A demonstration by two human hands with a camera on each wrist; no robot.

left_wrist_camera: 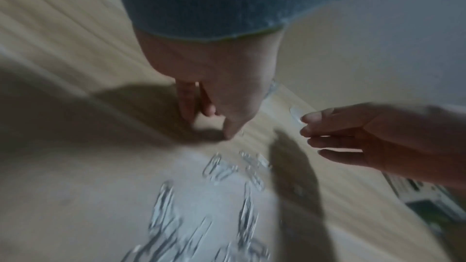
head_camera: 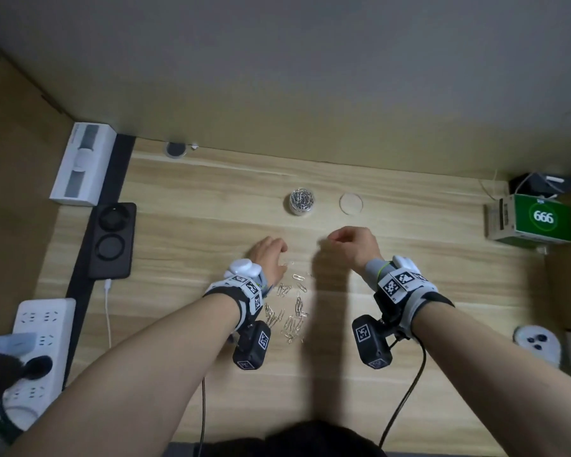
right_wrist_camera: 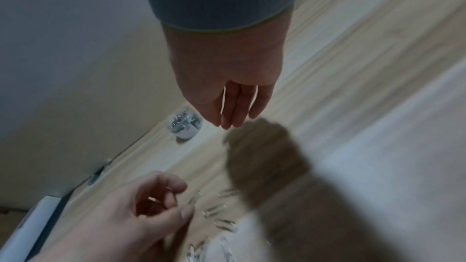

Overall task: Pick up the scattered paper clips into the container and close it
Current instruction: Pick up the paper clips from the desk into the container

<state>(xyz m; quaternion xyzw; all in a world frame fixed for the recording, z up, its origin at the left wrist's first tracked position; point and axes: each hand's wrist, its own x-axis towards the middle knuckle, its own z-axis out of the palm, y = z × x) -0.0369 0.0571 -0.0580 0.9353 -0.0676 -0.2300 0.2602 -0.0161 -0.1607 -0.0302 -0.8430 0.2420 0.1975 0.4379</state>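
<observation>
Gathering paper clips (head_camera: pixel 290 311), the left hand (head_camera: pixel 268 258) pinches one off the desk while the right hand (head_camera: pixel 351 246) hangs loose-fingered and seemingly empty, the open container (head_camera: pixel 301 201) next.

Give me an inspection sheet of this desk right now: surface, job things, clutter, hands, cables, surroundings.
Surface: wooden desk, pale grain.
Job's things: container open, upright, holding clips; lid flat beside it; loose paper clips scattered between the wrists.
Clutter: green box, white box, black tray, power strip.
Hands: left hand with fingertips down at the clips; right hand raised above the desk, whether it holds a clip is unclear.
Cables: white cable; black leads from the wrist cameras.
Surroundings: plain wall.
</observation>
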